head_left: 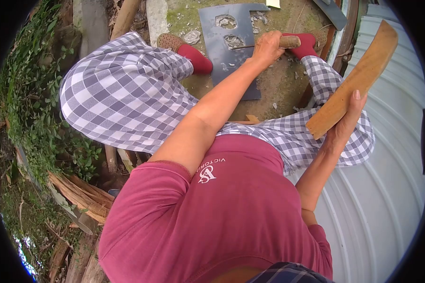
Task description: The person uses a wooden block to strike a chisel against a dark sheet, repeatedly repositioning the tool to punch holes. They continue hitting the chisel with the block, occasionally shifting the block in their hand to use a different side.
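My left hand (267,47) is closed on a tool with a thick wooden handle (289,42). Its thin dark shaft (243,46) points left over a dark grey sheet (217,28). Two ragged holes show in that sheet, the lower one (233,41) close to the shaft's end; whether they touch is unclear. On the right, my right hand (348,115) grips the lower part of a long flat piece of wood (356,73), which slants up and to the right above my checked trouser leg.
Torn grey bits (192,37) lie on the mossy ground around the sheet. My feet in red socks (200,61) flank it. Corrugated metal (396,118) runs down the right side. Plants (47,113) and split logs (80,195) are at the left.
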`<state>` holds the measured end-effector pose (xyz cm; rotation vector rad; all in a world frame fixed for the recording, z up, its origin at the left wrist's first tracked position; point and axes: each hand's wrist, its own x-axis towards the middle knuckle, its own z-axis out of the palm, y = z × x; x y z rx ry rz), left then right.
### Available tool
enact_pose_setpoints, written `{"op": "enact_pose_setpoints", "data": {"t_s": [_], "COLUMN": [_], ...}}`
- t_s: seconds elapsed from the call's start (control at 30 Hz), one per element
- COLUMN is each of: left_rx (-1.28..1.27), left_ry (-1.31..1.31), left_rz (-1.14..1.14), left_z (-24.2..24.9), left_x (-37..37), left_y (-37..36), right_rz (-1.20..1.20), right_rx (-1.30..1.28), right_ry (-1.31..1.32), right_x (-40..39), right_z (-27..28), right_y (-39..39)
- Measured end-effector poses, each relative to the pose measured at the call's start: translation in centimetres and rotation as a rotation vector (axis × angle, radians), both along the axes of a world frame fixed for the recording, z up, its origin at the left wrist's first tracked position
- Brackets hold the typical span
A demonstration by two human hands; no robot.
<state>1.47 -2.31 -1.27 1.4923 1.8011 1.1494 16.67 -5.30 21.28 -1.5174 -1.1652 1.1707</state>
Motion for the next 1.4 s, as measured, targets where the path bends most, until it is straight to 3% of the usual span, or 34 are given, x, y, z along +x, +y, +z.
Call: {"op": "enact_pose_setpoints", "data": {"t_s": [0.53,0.7,0.73,0.77,0.83,0.9,0.97,1.1,1.2,1.27,1.3,1.37,1.4], "left_rx": [-0.138,-0.182,-0.172,-0.161,-0.175,-0.183,-0.185,-0.185,-0.223,-0.214,-0.208,-0.209,-0.224], "left_ry": [-0.024,-0.029,-0.038,-0.046,-0.042,-0.031,-0.025,-0.079,-0.077,-0.064,-0.053,-0.052,-0.055], "left_rz": [-0.133,-0.187,-0.191,-0.195,-0.188,-0.177,-0.195,-0.193,-0.191,-0.187,-0.188,-0.186,-0.184], "left_z": [0.6,0.6,0.4,0.3,0.7,0.7,0.2,0.3,0.4,-0.1,-0.4,-0.1,-0.2], "left_x": [-1.1,-1.1,-1.3,-1.3,-1.2,-1.7,-1.6,-2.1,-2.5,-2.6,-2.6,-2.6,-2.9], "left_y": [0.6,0.6,0.6,0.7,0.5,1.2,0.6,0.7,0.9,0.8,0.9,1.1,0.8], "right_rz": [-0.018,-0.023,-0.013,0.023,0.267,0.264,0.217,0.103,-0.081,0.053,0.287,0.226,0.263], "right_rx": [0.018,0.138,0.115,0.058,-0.247,-0.225,-0.301,-0.110,0.152,0.025,-0.251,-0.223,-0.287], "right_ry": [0.022,-0.019,-0.026,-0.200,-0.312,-0.236,0.034,0.074,0.019,-0.284,-0.227,-0.284,-0.133], "right_x": [0.0,-1.1,-1.5,-2.0,-2.8,-3.1,-1.9,-1.3,-1.5,-2.2,-2.5,-3.5,-3.2], "right_z": [-0.2,-2.4,-4.5,-7.0,-10.3,-9.6,-8.0,-2.5,-2.9,-8.7,-11.2,-10.8,-9.1], "right_y": [0.9,0.4,-0.5,-1.5,-3.4,-2.9,-2.1,0.6,0.6,-1.7,-3.2,-4.0,-3.1]}}
